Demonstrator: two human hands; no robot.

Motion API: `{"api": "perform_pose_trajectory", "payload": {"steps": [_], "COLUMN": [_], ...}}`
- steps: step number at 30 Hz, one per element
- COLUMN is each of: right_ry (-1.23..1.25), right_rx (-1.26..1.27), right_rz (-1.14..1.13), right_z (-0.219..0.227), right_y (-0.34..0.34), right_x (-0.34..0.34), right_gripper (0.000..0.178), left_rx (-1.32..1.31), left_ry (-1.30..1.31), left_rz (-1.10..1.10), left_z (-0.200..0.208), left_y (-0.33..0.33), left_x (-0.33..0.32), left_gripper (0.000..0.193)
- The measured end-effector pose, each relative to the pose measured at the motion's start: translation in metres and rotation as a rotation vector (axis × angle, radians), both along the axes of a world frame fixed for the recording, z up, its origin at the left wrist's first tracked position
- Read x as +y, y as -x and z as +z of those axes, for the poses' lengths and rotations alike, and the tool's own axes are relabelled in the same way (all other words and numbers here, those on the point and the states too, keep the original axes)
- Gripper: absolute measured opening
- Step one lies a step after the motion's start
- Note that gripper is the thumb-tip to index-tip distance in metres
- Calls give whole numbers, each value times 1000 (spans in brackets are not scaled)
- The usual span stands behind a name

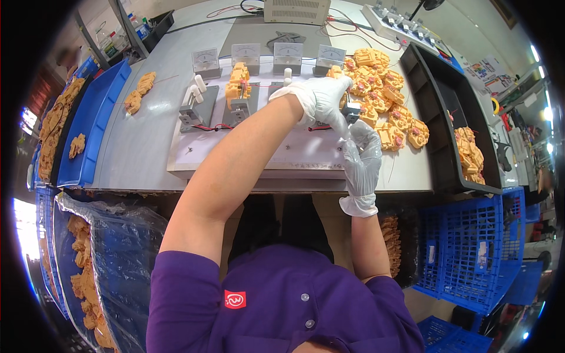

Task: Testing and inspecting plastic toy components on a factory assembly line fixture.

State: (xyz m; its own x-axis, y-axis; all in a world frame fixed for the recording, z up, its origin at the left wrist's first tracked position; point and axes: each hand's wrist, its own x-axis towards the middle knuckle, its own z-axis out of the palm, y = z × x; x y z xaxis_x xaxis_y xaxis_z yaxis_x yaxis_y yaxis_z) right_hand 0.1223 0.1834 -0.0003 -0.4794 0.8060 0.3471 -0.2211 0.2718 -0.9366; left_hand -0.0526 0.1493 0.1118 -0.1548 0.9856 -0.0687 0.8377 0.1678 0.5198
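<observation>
A person in a purple short-sleeved shirt [276, 288] works at a pale grey table [138, 138], both hands covered by thin white gloves. The left hand [329, 103] reaches across to the rightmost station of a low white platform [259, 159], its fingers curved over the far side and its thumb drawn down; whether they are clamped on anything cannot be told, since the glove covers the spot. The right hand [360, 153] rises close in front of it with fingers bent, likely so that both can work at one place; its grip is likewise unclear. The yellow-orange moulded plastic assemblies [376, 88] lie heaped just right of this station, presumably for a short reach. One yellow-orange assembly [238, 85] sits in the second grey metal fixture [240, 109] from the left, apparently held steady by it. Behind the fixtures, white-faced dial meters [288, 56] stand in a row facing the person, an arrangement that suits reading at a glance. A long black plastic tray [450, 88] to the right and a blue plastic tray [97, 123] to the left flank the work, both within arm's range and containing similar assemblies.
</observation>
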Motion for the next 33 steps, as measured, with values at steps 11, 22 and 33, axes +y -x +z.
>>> {"api": "perform_pose_trajectory", "payload": {"steps": [11,22,33], "right_ry": [190,269,304], "right_rx": [229,294,341], "right_rz": [297,379,384], "right_z": [9,2,3], "right_y": [3,3,2], "right_x": [13,13,17], "right_gripper": [45,43,44], "left_rx": [-3,45,17], "left_ry": [-3,-155,-154], "left_rz": [-29,-5,-18], "left_z": [-11,-30,-24], "left_y": [6,16,13], "left_x": [7,14,14], "left_gripper": [103,71,66]}}
